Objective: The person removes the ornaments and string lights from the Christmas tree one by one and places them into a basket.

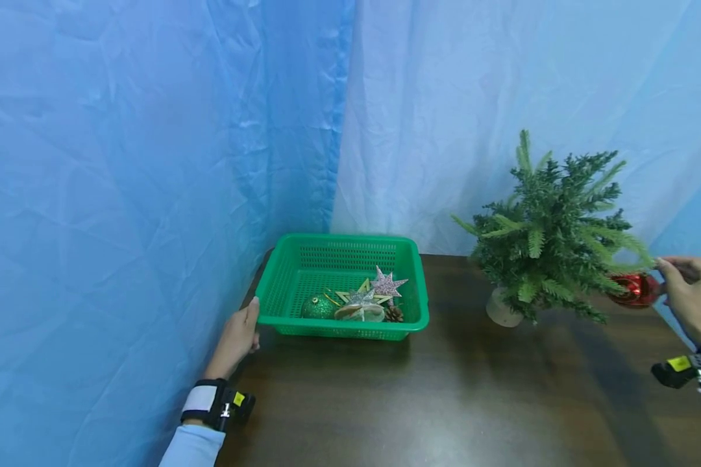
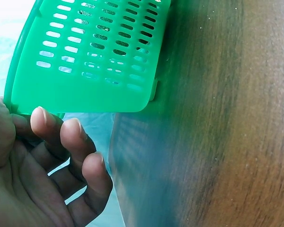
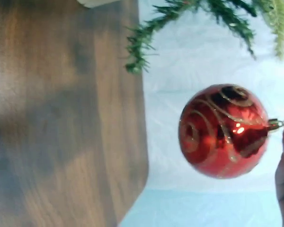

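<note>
At the left end of a green plastic basket (image 1: 341,329), my left hand (image 1: 237,337) grips the rim between thumb and forefinger. The other fingers (image 2: 75,137) curl loosely beneath the corner in the left wrist view. On the right, my right hand (image 1: 696,295) pinches a red Christmas bauble (image 3: 223,131) by the loop at its gold cap. Gold glitter swirls cover the shiny ball. It hangs beside the outer right branches of a small artificial Christmas tree (image 1: 552,233), and my fingertips are right at a branch tip.
In the basket lie a green glitter bauble (image 1: 319,307), a pink glitter star (image 1: 387,283), a pine cone (image 1: 394,314) and a star-shaped ornament (image 1: 362,298). The tree's pale base (image 1: 503,310) stands on the dark wooden table (image 1: 444,402). Blue cloth (image 1: 122,194) hangs along the left and back.
</note>
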### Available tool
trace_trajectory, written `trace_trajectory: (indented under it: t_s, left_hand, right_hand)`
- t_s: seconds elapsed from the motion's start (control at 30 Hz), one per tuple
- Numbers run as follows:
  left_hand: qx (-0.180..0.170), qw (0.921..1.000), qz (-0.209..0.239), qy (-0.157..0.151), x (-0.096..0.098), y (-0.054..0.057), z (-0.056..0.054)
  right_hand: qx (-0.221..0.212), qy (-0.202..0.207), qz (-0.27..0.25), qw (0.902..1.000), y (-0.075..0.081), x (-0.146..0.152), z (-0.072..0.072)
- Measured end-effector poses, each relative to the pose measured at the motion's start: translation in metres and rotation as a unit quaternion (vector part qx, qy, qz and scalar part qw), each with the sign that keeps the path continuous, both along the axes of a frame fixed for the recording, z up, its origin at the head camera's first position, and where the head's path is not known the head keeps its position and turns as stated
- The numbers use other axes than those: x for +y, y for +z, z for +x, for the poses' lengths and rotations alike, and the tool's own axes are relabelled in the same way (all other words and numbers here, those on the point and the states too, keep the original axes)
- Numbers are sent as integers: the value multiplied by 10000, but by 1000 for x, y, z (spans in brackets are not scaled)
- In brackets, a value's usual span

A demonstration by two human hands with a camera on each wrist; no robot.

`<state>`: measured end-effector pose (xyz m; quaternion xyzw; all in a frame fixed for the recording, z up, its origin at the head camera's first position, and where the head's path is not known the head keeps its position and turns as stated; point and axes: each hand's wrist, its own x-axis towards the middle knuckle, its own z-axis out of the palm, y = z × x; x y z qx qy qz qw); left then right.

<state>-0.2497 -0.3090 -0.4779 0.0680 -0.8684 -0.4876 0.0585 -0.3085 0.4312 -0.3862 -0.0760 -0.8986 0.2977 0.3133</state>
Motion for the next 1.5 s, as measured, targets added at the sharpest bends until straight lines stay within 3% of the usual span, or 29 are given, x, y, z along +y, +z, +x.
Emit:
trace_trajectory:
  t_s: [0.2,0.4,0.57,0.73,0.83,0.93,1.0,1.1,1.2,1.33,1.5]
  left_hand:
    - [-105,9999,25,-5,0,2,1]
    - [-87,10000,-19,19,-1,-1,0]
    - [-62,10000,-32,23,-2,-3,-1]
    - [-84,10000,22,16,0,-1,0]
    - [-84,9999,67,18,1,0,1]
    - [-57,9999,105,28,2,0,1]
    - [-42,9999,121,28,2,0,0]
    - [-33,9999,123,29,2,-1,0]
    - [-52,9999,139,43,2,0,0]
    - [-82,9999,140,50,2,1,1]
    - [-115,9998,123,70,2,1,1]
  right_hand:
    - [211,363,520,9978,13,1,-8]
    - [-62,223,838,9962,18,-1,-13]
    - [-521,115,766,9956,19,-1,-16]
    - [-1172,76,291,9927,19,2,-14]
    - [-1297,135,65,9914,15,6,-15]
    - [-1218,123,-268,9921,8,9,-15]
    - [-1086,112,-840,9905,5,10,-15]
    - [-798,97,-1795,9805,0,14,-15]
    - [-645,168,-2149,9744,-6,19,-16]
    - [-875,-127,-1544,9840,-11,23,-15]
    - [-1117,-329,-922,9889,-6,18,-8]
